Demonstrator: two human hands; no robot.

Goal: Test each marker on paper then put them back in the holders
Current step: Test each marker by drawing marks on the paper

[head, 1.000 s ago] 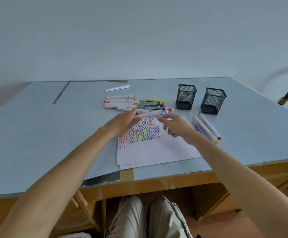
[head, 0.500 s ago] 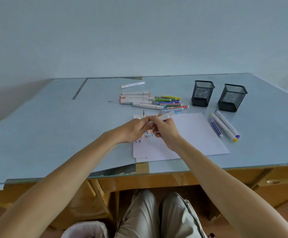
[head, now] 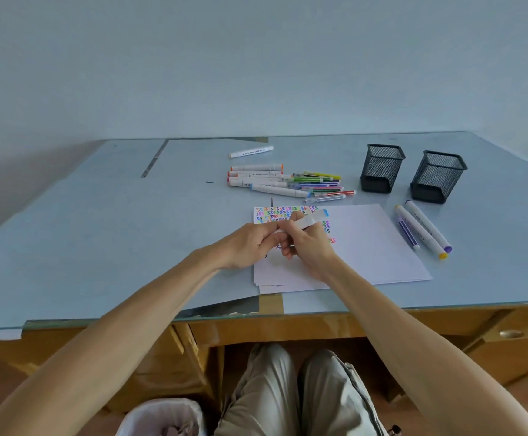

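Both your hands have come together over the paper [head: 366, 243]: right hand [head: 311, 247] clamped round the white, blue-ended marker [head: 311, 219], left hand [head: 250, 243] pinching its near end, likely uncapping for a test. Beyond lie smooth cylindrical markers [head: 284, 180] on the glossy worktop [head: 99, 231]; two black mesh holders [head: 381, 168] stand farthest.

Even, soft daylight, cool blue cast.
Faint shadows under the hands [head: 287, 243]; worktop [head: 99, 231] edges bow from wide-angle distortion; fine detail slightly soft.
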